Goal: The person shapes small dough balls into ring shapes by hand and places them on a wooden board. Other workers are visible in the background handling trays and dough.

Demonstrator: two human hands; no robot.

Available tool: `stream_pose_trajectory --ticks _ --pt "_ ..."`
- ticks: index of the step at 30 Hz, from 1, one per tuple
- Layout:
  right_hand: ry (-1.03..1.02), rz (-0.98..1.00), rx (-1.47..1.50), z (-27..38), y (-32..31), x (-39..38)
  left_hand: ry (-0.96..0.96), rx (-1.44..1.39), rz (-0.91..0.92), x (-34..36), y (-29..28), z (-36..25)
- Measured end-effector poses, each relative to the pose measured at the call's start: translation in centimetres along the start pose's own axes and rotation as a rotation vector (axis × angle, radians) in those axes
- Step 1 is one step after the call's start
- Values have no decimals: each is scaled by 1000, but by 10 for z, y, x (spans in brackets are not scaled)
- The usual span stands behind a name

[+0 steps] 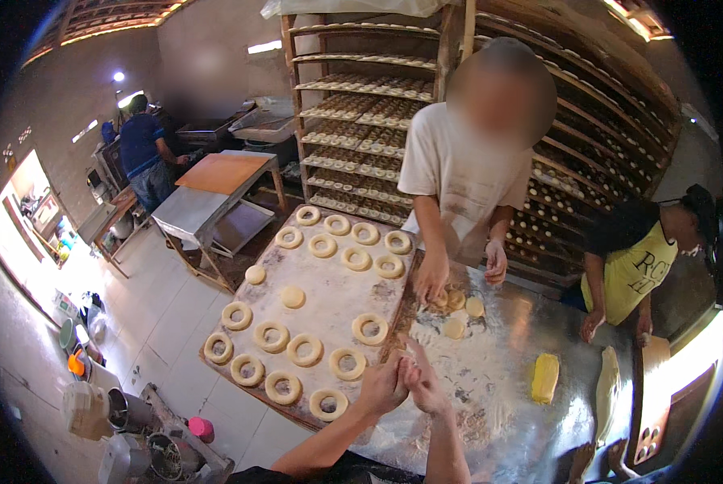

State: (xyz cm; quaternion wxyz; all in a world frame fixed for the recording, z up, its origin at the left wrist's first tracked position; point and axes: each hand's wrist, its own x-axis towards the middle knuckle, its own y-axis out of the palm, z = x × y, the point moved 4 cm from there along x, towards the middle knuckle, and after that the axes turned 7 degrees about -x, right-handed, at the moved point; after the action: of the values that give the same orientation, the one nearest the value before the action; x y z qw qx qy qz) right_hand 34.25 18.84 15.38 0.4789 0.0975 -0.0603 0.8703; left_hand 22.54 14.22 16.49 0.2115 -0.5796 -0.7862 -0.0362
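Note:
My left hand (pixel 381 385) and my right hand (pixel 422 381) meet at the near right edge of a floured board (pixel 337 290), fingers closed together; what they hold, if anything, is hidden. The board carries several pale dough rings (pixel 305 340) at its two ends and dough discs (pixel 293 298) between them. Beyond my hands, on the floured metal table (pixel 506 315), small dough pieces (pixel 474 307) lie under the hand (pixel 431 278) of a person in a white shirt. A yellow block (pixel 544 377) sits to the right.
Racks (pixel 365 109) of dough trays stand behind. A person in yellow and black (pixel 631 278) works at right, beside a long dough strip (pixel 606 391). A person in blue (pixel 139 149) stands back left near a side table (pixel 176 211). A mixer (pixel 164 452) and buckets are lower left.

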Motion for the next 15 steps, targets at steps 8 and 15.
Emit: stream_pose_trajectory --ticks 8,15 --pt "-113 -41 -173 -6 64 57 22 38 -7 31 -71 21" --pt "-19 17 21 -35 104 89 -79 202 143 55 -118 58"
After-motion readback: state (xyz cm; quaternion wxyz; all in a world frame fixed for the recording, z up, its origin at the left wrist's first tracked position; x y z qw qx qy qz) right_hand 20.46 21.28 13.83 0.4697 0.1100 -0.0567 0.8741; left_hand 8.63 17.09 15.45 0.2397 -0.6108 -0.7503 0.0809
